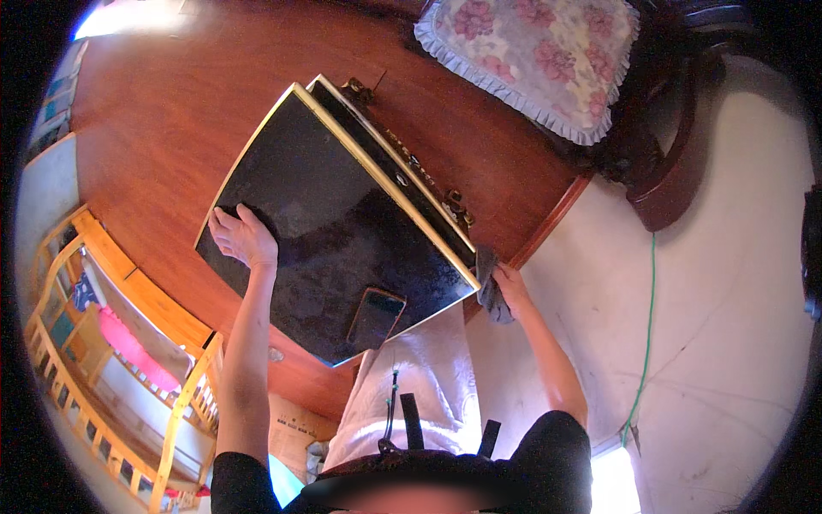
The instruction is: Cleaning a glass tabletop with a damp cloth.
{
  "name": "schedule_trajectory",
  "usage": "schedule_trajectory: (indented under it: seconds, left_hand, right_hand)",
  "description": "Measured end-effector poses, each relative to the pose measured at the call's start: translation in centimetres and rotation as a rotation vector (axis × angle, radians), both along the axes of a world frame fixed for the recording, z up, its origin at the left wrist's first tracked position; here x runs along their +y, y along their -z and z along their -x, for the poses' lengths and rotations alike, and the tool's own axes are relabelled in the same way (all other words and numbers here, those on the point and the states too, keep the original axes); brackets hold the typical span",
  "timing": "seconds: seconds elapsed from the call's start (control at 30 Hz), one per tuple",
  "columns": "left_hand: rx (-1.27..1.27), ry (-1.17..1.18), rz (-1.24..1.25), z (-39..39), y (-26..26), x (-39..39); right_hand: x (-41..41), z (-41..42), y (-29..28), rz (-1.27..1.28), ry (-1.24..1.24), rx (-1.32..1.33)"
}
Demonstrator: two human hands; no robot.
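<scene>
Before me stands a small cabinet with a glossy black top edged in gold trim. My left hand rests near the top's left edge, fingers spread, holding nothing. At the right corner, my right hand grips a dark grey cloth against the cabinet's side. A smartphone lies on the black top close to my body. Ornate gold-coloured fittings run along the cabinet's far side.
A dark carved wooden chair with a floral ruffled cushion stands at upper right. At left is a slatted wooden bed frame with pink fabric. A green cord runs along the pale surface at right.
</scene>
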State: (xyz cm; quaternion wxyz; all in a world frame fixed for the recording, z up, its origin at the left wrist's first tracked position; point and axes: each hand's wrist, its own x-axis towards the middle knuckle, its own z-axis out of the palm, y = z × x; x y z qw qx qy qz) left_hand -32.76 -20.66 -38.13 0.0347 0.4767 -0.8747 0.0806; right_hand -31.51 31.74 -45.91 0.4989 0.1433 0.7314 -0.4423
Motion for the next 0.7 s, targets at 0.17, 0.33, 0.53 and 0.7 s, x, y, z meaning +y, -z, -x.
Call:
schedule_trajectory:
  seconds: [0.17,0.33,0.53,0.7]
  left_hand:
    - [0.042,-0.008,-0.043,0.0,-0.3,0.4]
    - [0.074,-0.018,-0.055,-0.1,-1.0,-0.3]
    - [0.049,0.007,-0.045,-0.7,-1.5,-1.3]
    - [0.042,0.019,-0.037,-1.7,-1.5,-2.0]
  right_hand:
    - [-5.0,5.8,-9.7,0.332,0.505,-0.147]
    - [-14.5,8.4,-12.8,0.016,-0.244,0.446]
    - [-18.5,12.0,-11.6,0.182,-0.234,0.419]
    - [-25.0,18.4,-11.2,0.331,-0.477,0.383]
